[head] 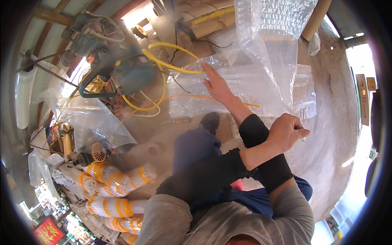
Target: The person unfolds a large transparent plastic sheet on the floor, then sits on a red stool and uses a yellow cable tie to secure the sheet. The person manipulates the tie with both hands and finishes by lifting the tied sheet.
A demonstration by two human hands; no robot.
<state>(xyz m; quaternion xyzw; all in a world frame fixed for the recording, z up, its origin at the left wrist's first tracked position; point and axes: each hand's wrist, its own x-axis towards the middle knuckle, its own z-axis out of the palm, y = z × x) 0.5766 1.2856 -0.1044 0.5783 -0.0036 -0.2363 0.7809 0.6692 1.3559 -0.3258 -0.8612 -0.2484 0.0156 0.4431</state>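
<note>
My forearms cross in black sleeve covers. My left hand (284, 133) reaches over to the right, its fingers pinched on the edge of a clear bubble-wrap sheet (269, 58) that hangs from the top of the view. My right hand (216, 84) reaches to the left, fingers extended and thumb apart. Its fingertips overlap a loop of yellow hose (173, 65); whether they touch it I cannot tell. Beneath it more bubble wrap (190, 104) lies flat on the floor, with a thin orange hose (180, 95) across it.
A green air compressor (134, 73) stands at the upper left. Clear plastic film (92, 119) drapes below it. At the lower left lie several wrapped bundles bound with orange tape (113, 206). A cardboard tube (317, 20) is at the top right. My shoe (210, 121) rests near the bubble wrap.
</note>
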